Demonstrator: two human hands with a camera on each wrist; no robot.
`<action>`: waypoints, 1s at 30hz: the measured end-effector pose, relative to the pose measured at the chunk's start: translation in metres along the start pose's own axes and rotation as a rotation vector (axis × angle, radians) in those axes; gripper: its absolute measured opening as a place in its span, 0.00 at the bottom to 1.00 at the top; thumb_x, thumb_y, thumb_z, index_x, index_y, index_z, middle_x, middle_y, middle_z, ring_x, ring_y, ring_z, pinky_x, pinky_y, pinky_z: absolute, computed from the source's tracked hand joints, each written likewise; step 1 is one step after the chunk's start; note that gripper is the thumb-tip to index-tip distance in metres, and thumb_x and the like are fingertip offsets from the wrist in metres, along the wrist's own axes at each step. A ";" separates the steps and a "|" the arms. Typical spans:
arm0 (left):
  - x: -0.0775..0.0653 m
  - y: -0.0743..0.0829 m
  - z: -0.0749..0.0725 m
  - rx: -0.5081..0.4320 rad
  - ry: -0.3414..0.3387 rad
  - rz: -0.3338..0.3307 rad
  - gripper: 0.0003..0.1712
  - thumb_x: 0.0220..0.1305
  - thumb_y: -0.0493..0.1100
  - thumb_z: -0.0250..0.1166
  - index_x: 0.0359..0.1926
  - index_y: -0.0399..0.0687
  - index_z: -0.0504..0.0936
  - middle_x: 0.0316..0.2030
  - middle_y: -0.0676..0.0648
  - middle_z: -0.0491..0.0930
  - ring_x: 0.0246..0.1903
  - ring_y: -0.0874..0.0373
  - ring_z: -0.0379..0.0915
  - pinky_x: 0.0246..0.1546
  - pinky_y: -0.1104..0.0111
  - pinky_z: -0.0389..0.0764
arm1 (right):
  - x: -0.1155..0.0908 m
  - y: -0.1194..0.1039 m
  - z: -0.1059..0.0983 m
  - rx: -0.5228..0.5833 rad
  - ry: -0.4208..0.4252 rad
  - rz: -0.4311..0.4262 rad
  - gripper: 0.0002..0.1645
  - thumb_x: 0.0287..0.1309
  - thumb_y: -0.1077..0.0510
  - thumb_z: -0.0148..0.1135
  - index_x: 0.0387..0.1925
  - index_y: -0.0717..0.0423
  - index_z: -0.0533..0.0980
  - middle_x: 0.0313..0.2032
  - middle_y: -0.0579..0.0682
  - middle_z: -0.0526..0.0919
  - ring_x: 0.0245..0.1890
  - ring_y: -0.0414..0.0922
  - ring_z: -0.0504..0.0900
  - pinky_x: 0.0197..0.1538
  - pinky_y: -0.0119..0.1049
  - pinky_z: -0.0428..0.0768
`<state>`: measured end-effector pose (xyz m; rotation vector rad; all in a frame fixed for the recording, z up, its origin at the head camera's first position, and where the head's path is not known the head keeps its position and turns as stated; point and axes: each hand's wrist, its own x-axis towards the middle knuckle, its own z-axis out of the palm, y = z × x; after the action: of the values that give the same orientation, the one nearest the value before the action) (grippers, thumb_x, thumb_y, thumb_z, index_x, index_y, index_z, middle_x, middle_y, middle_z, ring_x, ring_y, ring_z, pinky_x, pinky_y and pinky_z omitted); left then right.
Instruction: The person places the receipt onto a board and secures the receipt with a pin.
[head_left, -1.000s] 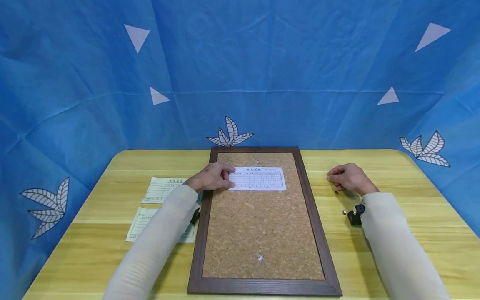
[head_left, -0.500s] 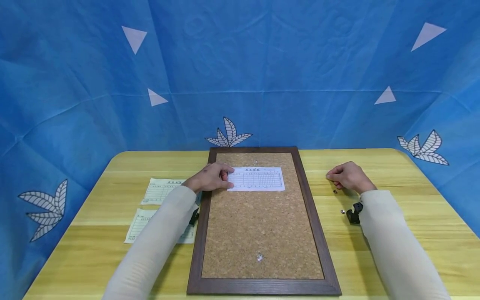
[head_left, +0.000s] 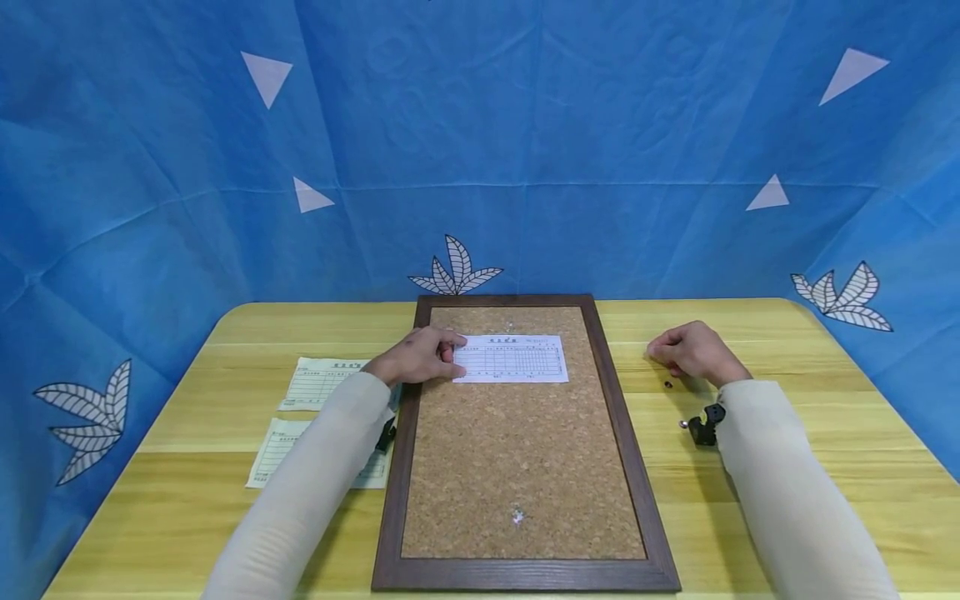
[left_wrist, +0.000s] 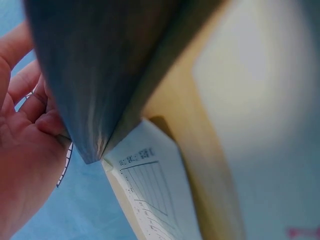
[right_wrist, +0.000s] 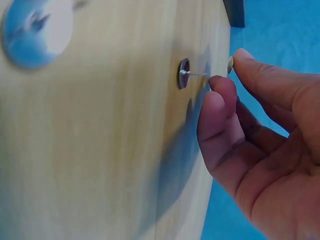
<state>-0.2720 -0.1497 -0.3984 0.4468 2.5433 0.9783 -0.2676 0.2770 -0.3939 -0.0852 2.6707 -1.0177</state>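
A white printed receipt slip (head_left: 513, 360) lies flat near the top of a dark-framed corkboard (head_left: 525, 450). My left hand (head_left: 422, 354) rests at its left end, thumb and index fingertips apart, pressing on the paper; in the left wrist view the board's frame (left_wrist: 100, 75) hides the fingertips. Right of the board, my right hand (head_left: 696, 350) is low over the table. In the right wrist view a small gold thumbtack (right_wrist: 230, 65) sits at its fingertips, touching the thumb. Nearby, another thumbtack (right_wrist: 184, 73) lies pin up, and a shiny one (right_wrist: 35, 35) is closer to the camera.
Two pale green receipt slips, an upper one (head_left: 311, 383) and a lower one (head_left: 273, 454), lie left of the board, partly under my left sleeve (head_left: 300, 492). Clear tack-like spots show at the cork's top (head_left: 511, 325) and bottom (head_left: 517, 517). A blue curtain (head_left: 525, 150) stands behind the table (head_left: 187, 400).
The whole view has shifted slightly. My left hand keeps its place on the slip. My right fingertips have moved a little left; the dark speck seen at them earlier no longer shows in the head view.
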 end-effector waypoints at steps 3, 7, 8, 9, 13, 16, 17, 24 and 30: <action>0.000 0.000 0.000 0.003 0.001 0.003 0.32 0.63 0.39 0.71 0.67 0.41 0.73 0.33 0.47 0.74 0.33 0.56 0.67 0.43 0.65 0.69 | 0.000 -0.003 0.000 0.003 0.013 -0.011 0.17 0.72 0.60 0.57 0.50 0.73 0.79 0.34 0.55 0.83 0.27 0.43 0.79 0.31 0.37 0.80; -0.001 0.001 0.000 0.001 0.005 0.002 0.33 0.63 0.39 0.71 0.67 0.41 0.73 0.33 0.47 0.74 0.34 0.56 0.67 0.43 0.65 0.69 | -0.001 -0.005 0.001 0.026 0.023 -0.020 0.16 0.72 0.61 0.57 0.49 0.73 0.79 0.32 0.55 0.84 0.27 0.43 0.80 0.31 0.37 0.80; -0.001 0.001 0.000 -0.001 0.006 0.003 0.33 0.63 0.38 0.71 0.67 0.41 0.73 0.33 0.47 0.74 0.33 0.57 0.67 0.43 0.65 0.69 | -0.001 -0.006 0.001 0.035 0.026 -0.020 0.16 0.72 0.61 0.57 0.50 0.73 0.79 0.31 0.54 0.84 0.27 0.43 0.80 0.31 0.37 0.80; -0.001 0.001 0.000 -0.002 0.006 0.004 0.33 0.63 0.38 0.71 0.67 0.41 0.73 0.33 0.47 0.74 0.33 0.57 0.67 0.43 0.65 0.69 | -0.001 -0.006 0.001 0.041 0.029 -0.020 0.16 0.72 0.61 0.57 0.50 0.73 0.79 0.30 0.54 0.84 0.27 0.43 0.79 0.30 0.37 0.79; -0.002 0.001 0.000 -0.006 0.008 0.008 0.32 0.63 0.38 0.71 0.67 0.40 0.73 0.33 0.47 0.74 0.33 0.57 0.67 0.42 0.66 0.69 | -0.003 -0.008 0.002 0.051 0.045 -0.033 0.18 0.73 0.59 0.56 0.52 0.71 0.79 0.25 0.53 0.80 0.22 0.45 0.75 0.27 0.39 0.75; -0.002 0.001 0.000 -0.006 0.005 0.007 0.32 0.63 0.38 0.71 0.67 0.41 0.73 0.32 0.47 0.74 0.33 0.57 0.67 0.42 0.66 0.69 | -0.004 -0.009 0.003 0.048 0.073 -0.052 0.19 0.74 0.57 0.56 0.53 0.70 0.78 0.28 0.55 0.81 0.23 0.46 0.74 0.28 0.39 0.73; -0.002 0.001 0.000 -0.005 0.004 0.005 0.32 0.63 0.38 0.71 0.67 0.41 0.73 0.32 0.47 0.74 0.33 0.57 0.67 0.42 0.65 0.69 | -0.004 -0.009 0.004 0.046 0.085 -0.056 0.19 0.73 0.56 0.56 0.52 0.70 0.79 0.30 0.56 0.81 0.24 0.46 0.74 0.29 0.39 0.74; -0.002 0.000 0.000 0.008 0.001 0.015 0.33 0.63 0.38 0.71 0.68 0.40 0.73 0.32 0.48 0.74 0.33 0.57 0.67 0.42 0.65 0.69 | -0.002 -0.015 0.007 0.039 0.139 -0.071 0.21 0.73 0.53 0.57 0.50 0.69 0.79 0.39 0.62 0.82 0.30 0.51 0.78 0.32 0.41 0.77; 0.000 0.001 -0.001 0.020 -0.003 0.004 0.35 0.63 0.38 0.71 0.69 0.40 0.71 0.32 0.48 0.73 0.33 0.57 0.66 0.39 0.67 0.68 | 0.001 -0.022 0.009 0.050 0.157 -0.103 0.21 0.73 0.53 0.57 0.50 0.69 0.79 0.44 0.66 0.82 0.39 0.57 0.82 0.40 0.46 0.81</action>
<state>-0.2725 -0.1498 -0.3971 0.4589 2.5522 0.9535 -0.2671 0.2547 -0.3861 -0.1392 2.8045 -1.1669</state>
